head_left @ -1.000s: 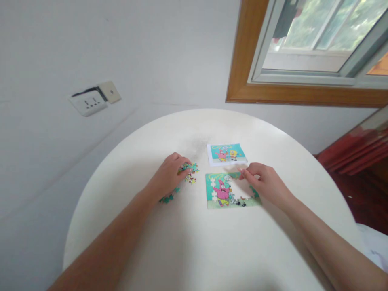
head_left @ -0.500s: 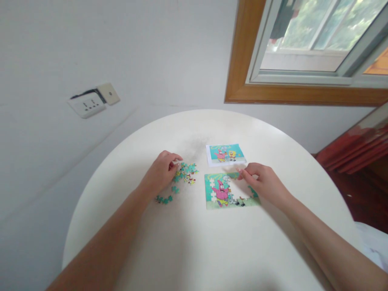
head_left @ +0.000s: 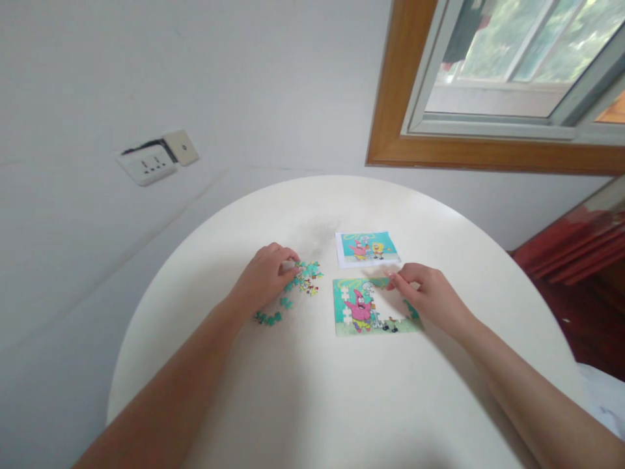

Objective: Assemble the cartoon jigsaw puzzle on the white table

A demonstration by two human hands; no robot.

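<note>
My left hand [head_left: 266, 277] rests at the left side of a pile of loose jigsaw pieces [head_left: 308, 279], mostly teal with some yellow and red. Its thumb and forefinger close at the pile's edge, around what looks like a teal piece. Below it lie a few more loose teal pieces [head_left: 267, 318]. My right hand [head_left: 420, 290] hovers over the upper right of a partly filled jigsaw puzzle [head_left: 360, 309] showing a pink starfish character. Thumb and forefinger are pinched together there; anything between them is too small to make out. White gaps show in the puzzle's middle and left.
A printed picture card [head_left: 367, 249] of the same cartoon scene lies just beyond the puzzle. Everything sits on a round white table [head_left: 312, 397] against a wall with a socket [head_left: 149, 164]. A wood-framed window [head_left: 493, 153] is at the upper right.
The view has shifted slightly. My left fingers have drawn closer together at the pile's edge. My right hand stays pinched above the puzzle.
</note>
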